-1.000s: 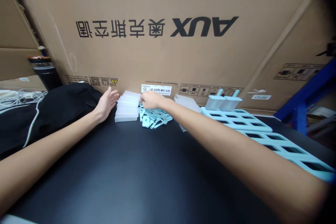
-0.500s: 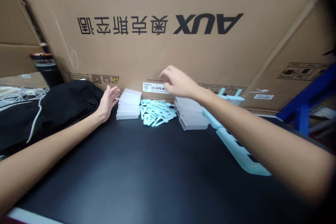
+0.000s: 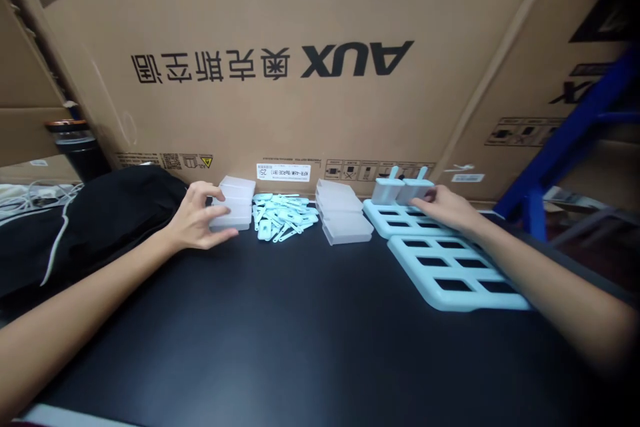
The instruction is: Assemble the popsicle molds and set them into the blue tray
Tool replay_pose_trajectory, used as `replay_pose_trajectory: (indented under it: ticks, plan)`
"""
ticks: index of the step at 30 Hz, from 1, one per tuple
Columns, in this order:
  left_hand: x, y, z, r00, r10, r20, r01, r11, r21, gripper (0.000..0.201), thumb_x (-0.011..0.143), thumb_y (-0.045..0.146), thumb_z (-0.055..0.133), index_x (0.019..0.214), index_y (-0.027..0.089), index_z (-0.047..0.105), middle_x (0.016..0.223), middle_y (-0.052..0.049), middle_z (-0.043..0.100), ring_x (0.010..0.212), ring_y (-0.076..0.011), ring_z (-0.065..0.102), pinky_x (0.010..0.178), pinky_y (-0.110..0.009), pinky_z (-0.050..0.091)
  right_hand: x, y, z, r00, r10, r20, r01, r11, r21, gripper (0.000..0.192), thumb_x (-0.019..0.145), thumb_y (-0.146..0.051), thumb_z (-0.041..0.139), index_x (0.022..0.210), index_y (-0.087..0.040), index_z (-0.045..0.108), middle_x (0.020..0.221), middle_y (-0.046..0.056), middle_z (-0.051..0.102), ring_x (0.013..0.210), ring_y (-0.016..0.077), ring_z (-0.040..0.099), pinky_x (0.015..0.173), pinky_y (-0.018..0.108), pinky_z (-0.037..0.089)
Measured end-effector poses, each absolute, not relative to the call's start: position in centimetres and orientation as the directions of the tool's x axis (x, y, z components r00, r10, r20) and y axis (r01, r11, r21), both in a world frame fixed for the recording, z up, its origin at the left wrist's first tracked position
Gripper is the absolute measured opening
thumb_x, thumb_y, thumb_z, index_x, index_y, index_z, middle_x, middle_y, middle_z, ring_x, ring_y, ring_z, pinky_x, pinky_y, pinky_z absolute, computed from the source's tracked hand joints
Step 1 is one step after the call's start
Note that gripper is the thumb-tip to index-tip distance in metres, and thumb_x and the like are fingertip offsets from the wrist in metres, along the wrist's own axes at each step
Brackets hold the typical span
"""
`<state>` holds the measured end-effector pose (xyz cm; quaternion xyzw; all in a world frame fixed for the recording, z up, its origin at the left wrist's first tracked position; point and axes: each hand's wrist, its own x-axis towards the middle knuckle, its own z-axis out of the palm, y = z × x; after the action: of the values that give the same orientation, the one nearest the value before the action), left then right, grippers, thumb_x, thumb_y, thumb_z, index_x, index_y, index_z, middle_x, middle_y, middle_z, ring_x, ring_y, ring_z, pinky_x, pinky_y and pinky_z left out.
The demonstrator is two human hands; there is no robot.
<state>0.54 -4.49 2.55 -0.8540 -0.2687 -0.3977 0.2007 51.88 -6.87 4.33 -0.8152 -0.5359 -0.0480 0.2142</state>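
My left hand (image 3: 203,219) is at the left group of clear ice pop mold cups (image 3: 235,203), fingers spread and curved around its near side. Whether the fingertips touch a cup is hard to tell. My right hand (image 3: 447,207) closes around the right side of an ice pop mold (image 3: 413,192) with a light blue stick lid, thumb in front. This mold stands in the far row of a light blue rack (image 3: 395,230), beside a second lidded ice pop mold (image 3: 387,190). A pile of light blue stick lids (image 3: 283,217) lies between the two cup groups.
More clear cups (image 3: 345,210) lie left of the rack. A second light blue rack (image 3: 430,283) is nearer me. A large cardboard box (image 3: 280,120) walls off the back. Black cloth (image 3: 135,203), a dark tumbler (image 3: 80,150) and white cables are left; a blue metal frame (image 3: 535,210) is right.
My right hand has gone from above the table middle to the right, down onto the lidded mold. My left hand has shifted from beside the left cups to their near side. The view has turned right.
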Motion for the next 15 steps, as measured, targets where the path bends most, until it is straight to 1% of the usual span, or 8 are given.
replay_pose_trajectory:
  ticks: [2,4,6,8,10,11,13,15]
  plan:
    - [0.5,-4.3,2.3,0.661,0.308,0.685,0.578,-0.791,-0.202,0.040,0.061,0.055,0.078,0.085,0.030,0.058,0.095,-0.004,0.056,0.099,-0.0273,0.049,0.102,-0.055,0.037,52.0,-6.9,4.4,0.394,0.899,0.193,0.889,-0.320,-0.328,0.022,0.082,-0.040,0.057,0.088,-0.020,0.063,0.086,0.013,0.068,0.072,0.0185,0.061,0.065,0.030,0.041]
    - [0.7,-4.3,2.1,0.703,0.309,0.640,0.557,-0.799,-0.227,0.035,0.063,0.053,0.079,0.083,0.031,0.061,0.095,-0.003,0.058,0.098,-0.0258,0.049,0.106,-0.055,0.035,52.1,-7.0,4.9,0.363,0.922,0.135,0.892,-0.302,-0.336,0.027,0.082,-0.045,0.057,0.090,-0.020,0.063,0.088,0.014,0.068,0.074,0.0202,0.061,0.067,0.031,0.041]
    - [0.8,-4.4,1.8,0.733,0.275,0.622,0.520,-0.816,-0.252,0.026,0.067,0.047,0.077,0.083,0.032,0.063,0.095,-0.003,0.060,0.096,-0.0241,0.051,0.106,-0.054,0.035,52.1,-7.0,5.3,0.340,0.934,0.109,0.901,-0.290,-0.322,0.034,0.079,-0.053,0.060,0.088,-0.020,0.065,0.089,0.015,0.067,0.077,0.0224,0.060,0.069,0.033,0.040]
    - [1.1,-4.7,1.7,0.740,0.233,0.631,0.491,-0.828,-0.271,0.018,0.071,0.040,0.076,0.084,0.033,0.064,0.095,-0.002,0.062,0.096,-0.0237,0.052,0.104,-0.051,0.038,52.1,-6.7,5.4,0.353,0.930,0.105,0.906,-0.311,-0.288,0.041,0.073,-0.058,0.064,0.084,-0.018,0.066,0.088,0.018,0.066,0.079,0.0253,0.059,0.070,0.035,0.039]
    - [1.4,-5.0,1.7,0.730,0.229,0.644,0.492,-0.830,-0.263,0.014,0.073,0.035,0.074,0.085,0.033,0.065,0.096,-0.003,0.062,0.097,-0.0244,0.052,0.100,-0.050,0.040,52.0,-6.4,5.2,0.394,0.912,0.119,0.901,-0.357,-0.246,0.048,0.070,-0.061,0.065,0.082,-0.014,0.067,0.087,0.021,0.065,0.081,0.0287,0.059,0.069,0.038,0.038]
    - [1.5,-5.1,1.7,0.725,0.243,0.645,0.502,-0.828,-0.251,0.013,0.074,0.033,0.073,0.084,0.033,0.066,0.096,-0.003,0.063,0.098,-0.0249,0.053,0.099,-0.049,0.041,51.9,-6.2,5.0,0.413,0.901,0.135,0.898,-0.377,-0.228,0.053,0.070,-0.063,0.064,0.084,-0.012,0.067,0.088,0.023,0.064,0.083,0.0306,0.059,0.069,0.039,0.037]
    - [1.8,-5.3,1.9,0.720,0.285,0.633,0.529,-0.815,-0.235,0.009,0.076,0.031,0.071,0.083,0.032,0.066,0.096,-0.004,0.063,0.099,-0.0255,0.053,0.096,-0.048,0.042,51.6,-6.0,4.6,0.432,0.885,0.170,0.895,-0.398,-0.204,0.061,0.072,-0.067,0.060,0.094,-0.011,0.067,0.097,0.027,0.064,0.092,0.0337,0.058,0.071,0.040,0.036]
    - [2.0,-5.4,2.0,0.727,0.308,0.613,0.548,-0.798,-0.249,0.005,0.077,0.030,0.069,0.080,0.030,0.065,0.095,-0.004,0.064,0.099,-0.0258,0.054,0.095,-0.048,0.043,51.2,-6.0,4.3,0.445,0.873,0.199,0.891,-0.410,-0.195,0.066,0.073,-0.069,0.055,0.104,-0.011,0.066,0.106,0.028,0.063,0.099,0.0354,0.058,0.073,0.040,0.036]
